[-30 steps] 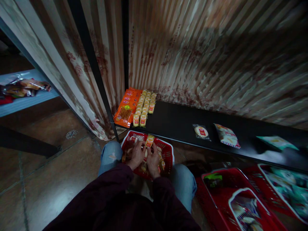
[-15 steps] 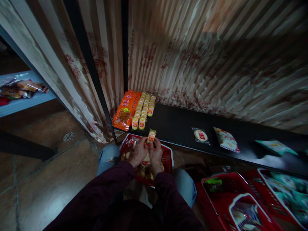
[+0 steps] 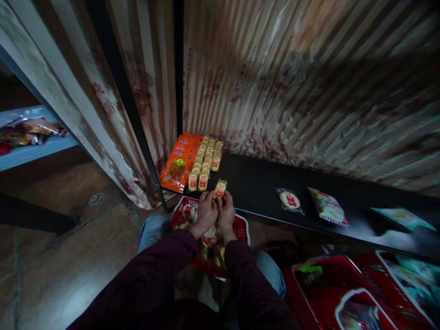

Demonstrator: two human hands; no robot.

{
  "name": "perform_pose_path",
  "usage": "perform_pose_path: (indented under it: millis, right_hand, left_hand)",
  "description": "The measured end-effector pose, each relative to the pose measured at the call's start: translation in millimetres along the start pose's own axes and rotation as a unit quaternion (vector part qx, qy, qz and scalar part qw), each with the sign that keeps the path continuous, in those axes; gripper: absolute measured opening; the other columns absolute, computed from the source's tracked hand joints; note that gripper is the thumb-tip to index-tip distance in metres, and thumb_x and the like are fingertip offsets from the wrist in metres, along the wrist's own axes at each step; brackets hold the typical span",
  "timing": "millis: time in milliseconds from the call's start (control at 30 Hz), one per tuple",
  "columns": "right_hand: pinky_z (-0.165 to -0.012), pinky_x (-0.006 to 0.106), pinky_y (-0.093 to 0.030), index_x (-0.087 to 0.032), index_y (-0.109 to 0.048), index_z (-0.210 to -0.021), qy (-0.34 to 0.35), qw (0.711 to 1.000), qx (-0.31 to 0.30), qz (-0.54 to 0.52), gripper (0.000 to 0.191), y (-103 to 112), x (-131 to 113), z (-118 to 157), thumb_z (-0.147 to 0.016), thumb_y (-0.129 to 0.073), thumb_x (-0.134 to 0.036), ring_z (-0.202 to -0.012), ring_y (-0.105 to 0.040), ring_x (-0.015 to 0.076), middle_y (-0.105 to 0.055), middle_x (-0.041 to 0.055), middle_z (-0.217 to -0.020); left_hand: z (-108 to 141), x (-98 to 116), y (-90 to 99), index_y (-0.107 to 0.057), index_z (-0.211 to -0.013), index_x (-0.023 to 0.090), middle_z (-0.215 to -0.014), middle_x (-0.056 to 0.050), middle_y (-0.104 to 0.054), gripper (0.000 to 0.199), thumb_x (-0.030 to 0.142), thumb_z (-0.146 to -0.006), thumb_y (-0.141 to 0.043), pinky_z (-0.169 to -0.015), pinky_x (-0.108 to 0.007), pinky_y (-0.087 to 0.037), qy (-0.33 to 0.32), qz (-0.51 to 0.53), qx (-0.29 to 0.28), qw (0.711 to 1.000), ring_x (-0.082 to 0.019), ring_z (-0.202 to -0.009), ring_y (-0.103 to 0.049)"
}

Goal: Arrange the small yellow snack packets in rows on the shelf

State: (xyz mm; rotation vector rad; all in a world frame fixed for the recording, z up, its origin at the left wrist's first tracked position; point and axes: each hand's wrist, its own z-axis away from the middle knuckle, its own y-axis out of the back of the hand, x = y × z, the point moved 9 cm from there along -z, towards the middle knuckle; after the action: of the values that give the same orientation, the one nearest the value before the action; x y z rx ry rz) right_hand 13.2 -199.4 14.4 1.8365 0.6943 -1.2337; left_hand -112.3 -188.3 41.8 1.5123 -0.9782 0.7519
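The left hand (image 3: 206, 213) and the right hand (image 3: 226, 214) are pinching a small yellow packet (image 3: 220, 188) between their fingertips, holding it over the near edge of the black shelf (image 3: 250, 183). Rows of similar packets (image 3: 207, 158) are lying just left of it, beside an orange bag (image 3: 180, 160).

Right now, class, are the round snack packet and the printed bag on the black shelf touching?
Apart. The head view shows a strip of bare black shelf between the round snack packet and the printed bag.
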Motion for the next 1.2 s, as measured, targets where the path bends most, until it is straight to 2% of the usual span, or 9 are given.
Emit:
perform_pose_path:
  millis: [233,467,667,833,1000,1200]
  right_hand:
    - [-0.075,0.033,-0.048,-0.015,-0.058,-0.117,-0.004,0.998,-0.001,0.067,0.047,-3.9,5.4,-17.3,-0.078,-0.047,-0.039,-0.085,-0.065,0.0227,-0.071,0.0130,-0.103]
    - [-0.068,0.028,-0.046,-0.016,-0.057,-0.119,-0.027,0.992,-0.021,0.121,0.047,-8.5,13.4,-32.1,-0.079,-0.047,-0.040,-0.079,-0.065,0.0201,-0.072,0.0107,-0.099]
    - [-0.071,0.028,-0.047,-0.018,-0.057,-0.119,-0.022,0.993,-0.022,0.110,0.047,-14.7,19.0,-47.6,-0.077,-0.045,-0.035,-0.083,-0.064,0.0194,-0.071,0.0086,-0.102]
    - [-0.075,0.029,-0.047,-0.019,-0.057,-0.119,-0.023,0.993,-0.033,0.113,0.048,-22.6,27.5,-58.7,-0.075,-0.045,-0.035,-0.087,-0.063,0.0193,-0.069,0.0087,-0.107]
    - [-0.079,0.029,-0.049,-0.018,-0.057,-0.117,-0.006,0.995,-0.046,0.084,0.047,-29.4,23.6,-68.7,-0.072,-0.047,-0.030,-0.090,-0.063,0.0191,-0.068,0.0081,-0.107]
    - [-0.082,0.031,-0.049,-0.018,-0.058,-0.113,0.003,0.996,-0.064,0.060,0.044,-32.6,17.6,-82.3,-0.071,-0.048,-0.025,-0.089,-0.063,0.0196,-0.069,0.0072,-0.103]
  left_hand:
    - [-8.5,2.3,-7.2,-0.058,-0.116,0.009,-0.116,-0.014,-0.059,0.041,0.004,-0.080,-0.040,-0.104,-0.034,-0.043,-0.002,-0.021,0.000,1.000,-0.020,-0.113,-0.054]
    - [-13.9,-0.2,-17.9,-0.058,-0.118,0.008,-0.128,-0.016,-0.056,0.038,0.011,-0.087,-0.037,-0.110,-0.036,-0.038,0.003,-0.014,-0.018,1.000,-0.021,-0.123,-0.051]
    - [-19.4,2.2,-24.4,-0.057,-0.122,0.010,-0.138,-0.015,-0.051,0.040,0.021,-0.092,-0.035,-0.115,-0.036,-0.032,0.019,0.000,-0.032,0.999,-0.020,-0.133,-0.043]
    - [-28.5,3.4,-27.8,-0.055,-0.125,0.004,-0.141,-0.019,-0.047,0.044,0.023,-0.091,-0.033,-0.116,-0.039,-0.031,0.029,0.007,-0.045,0.999,-0.023,-0.135,-0.040]
    - [-38.8,3.7,-31.5,-0.053,-0.128,0.011,-0.143,-0.012,-0.047,0.044,0.023,-0.089,-0.036,-0.118,-0.040,-0.027,0.045,0.033,-0.047,0.997,-0.022,-0.139,-0.035]
    - [-52.0,9.4,-32.7,-0.055,-0.128,0.015,-0.139,-0.009,-0.052,0.045,0.025,-0.087,-0.038,-0.120,-0.039,-0.024,0.066,0.057,-0.048,0.995,-0.024,-0.139,-0.035]
